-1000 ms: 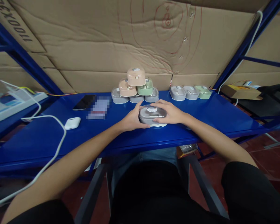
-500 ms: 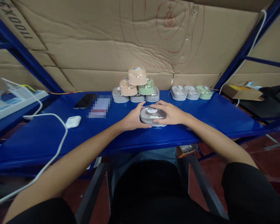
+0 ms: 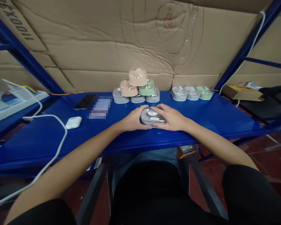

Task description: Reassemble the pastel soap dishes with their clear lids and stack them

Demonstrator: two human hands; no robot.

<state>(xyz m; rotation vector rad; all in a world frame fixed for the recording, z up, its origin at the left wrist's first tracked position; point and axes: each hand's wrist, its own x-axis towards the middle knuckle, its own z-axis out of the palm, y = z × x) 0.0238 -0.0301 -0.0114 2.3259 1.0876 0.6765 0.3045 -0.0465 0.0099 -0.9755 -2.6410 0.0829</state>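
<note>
A grey oval box with a clear lid (image 3: 153,117), a round sticker on top and a pale clasp in front, is at the near part of the blue table (image 3: 121,139). Around its left side wraps my left hand (image 3: 134,120), closed on it. My right hand (image 3: 171,118) grips the right side, its fingers over the lid's edge. Behind them similar boxes form a pyramid: an orange box (image 3: 137,77) on top, another orange box (image 3: 128,87) and a green box (image 3: 146,87) beneath, and grey boxes (image 3: 120,96) at the bottom.
Two grey boxes (image 3: 179,93) and a green box (image 3: 205,92) stand in a row at the back right. On the left lie a black phone (image 3: 85,102), a blurred-out phone-like item (image 3: 100,107) and a white earbud case (image 3: 73,122). A white cable (image 3: 61,147) crosses the left side.
My right hand has shifted its fingers slightly lower along the box's front and right side. The grey box sits in nearly the same place, its clasp turned slightly.
</note>
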